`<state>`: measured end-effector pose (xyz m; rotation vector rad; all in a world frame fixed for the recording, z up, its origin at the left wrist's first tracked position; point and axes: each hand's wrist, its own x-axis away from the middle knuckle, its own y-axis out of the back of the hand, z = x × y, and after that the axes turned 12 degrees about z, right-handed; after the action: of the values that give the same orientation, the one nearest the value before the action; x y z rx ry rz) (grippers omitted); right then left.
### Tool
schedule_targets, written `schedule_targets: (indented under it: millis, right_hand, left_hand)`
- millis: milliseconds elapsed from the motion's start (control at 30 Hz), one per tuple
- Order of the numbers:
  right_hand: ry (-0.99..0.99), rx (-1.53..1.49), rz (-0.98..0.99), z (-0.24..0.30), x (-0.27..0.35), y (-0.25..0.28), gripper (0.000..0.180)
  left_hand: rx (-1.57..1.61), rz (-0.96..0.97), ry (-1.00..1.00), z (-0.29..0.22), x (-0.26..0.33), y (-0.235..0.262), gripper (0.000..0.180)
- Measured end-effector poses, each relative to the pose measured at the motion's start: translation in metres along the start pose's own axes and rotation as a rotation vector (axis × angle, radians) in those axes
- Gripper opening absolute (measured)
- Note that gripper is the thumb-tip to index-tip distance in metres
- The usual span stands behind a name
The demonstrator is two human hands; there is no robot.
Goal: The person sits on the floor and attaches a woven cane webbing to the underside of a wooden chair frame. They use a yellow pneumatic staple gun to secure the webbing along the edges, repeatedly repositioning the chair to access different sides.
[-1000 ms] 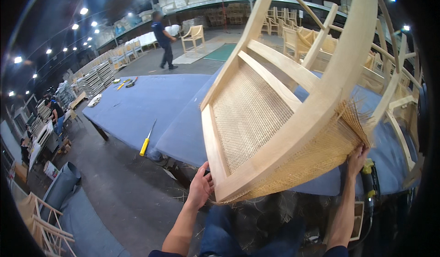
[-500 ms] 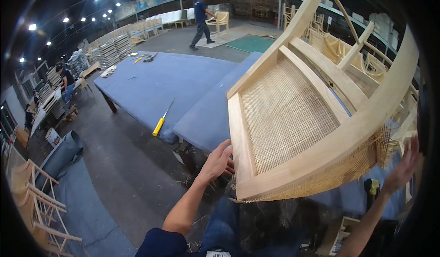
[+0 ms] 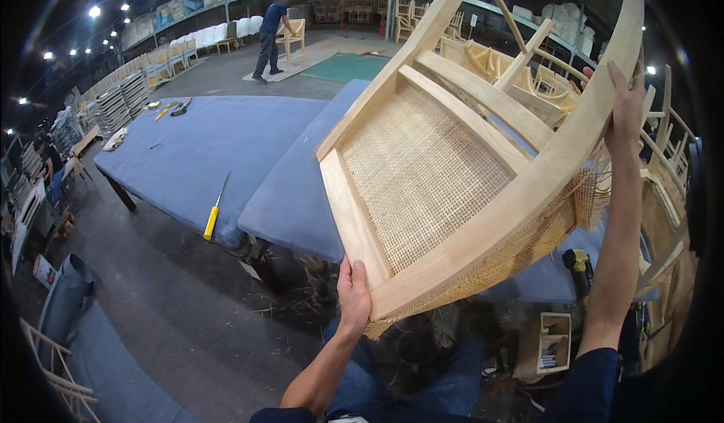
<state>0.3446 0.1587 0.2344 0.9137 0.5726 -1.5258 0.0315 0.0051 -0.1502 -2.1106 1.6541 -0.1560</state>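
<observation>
An unfinished pale wood chair frame (image 3: pixel 490 219) is tilted up in front of me, with a woven cane panel (image 3: pixel 426 174) set inside it. Loose, frayed cane (image 3: pixel 490 272) hangs along its underside. My left hand (image 3: pixel 353 298) is closed on the near lower corner, thumb on the face of the rail. Higher up at the right, my right hand (image 3: pixel 624 110) wraps round the long curved side piece; some of its fingers show past the far edge. The frame's left side overlaps the blue padded table (image 3: pixel 294 204), and contact there cannot be made out.
A yellow-handled screwdriver (image 3: pixel 212 223) lies near the table's front edge, with small tools (image 3: pixel 179 108) at its far left. Below right are a yellow-and-black power tool (image 3: pixel 579 268) and a wooden box (image 3: pixel 554 340). More chair frames (image 3: pixel 664 227) stand right. A person (image 3: pixel 271 38) handles a chair beyond.
My right hand has come up from the lower right and taken hold of the curved side piece. My left hand has closed round the lower corner. The whole view has shifted right.
</observation>
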Motion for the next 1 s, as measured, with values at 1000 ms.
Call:
schedule_targets:
  millis: [1000]
  right_hand:
    - [-0.123, -0.156, 0.309, 0.009, -0.048, 0.102, 0.057]
  left_hand:
    - [0.084, -0.188, -0.085, 0.060, 0.055, -0.040, 0.044]
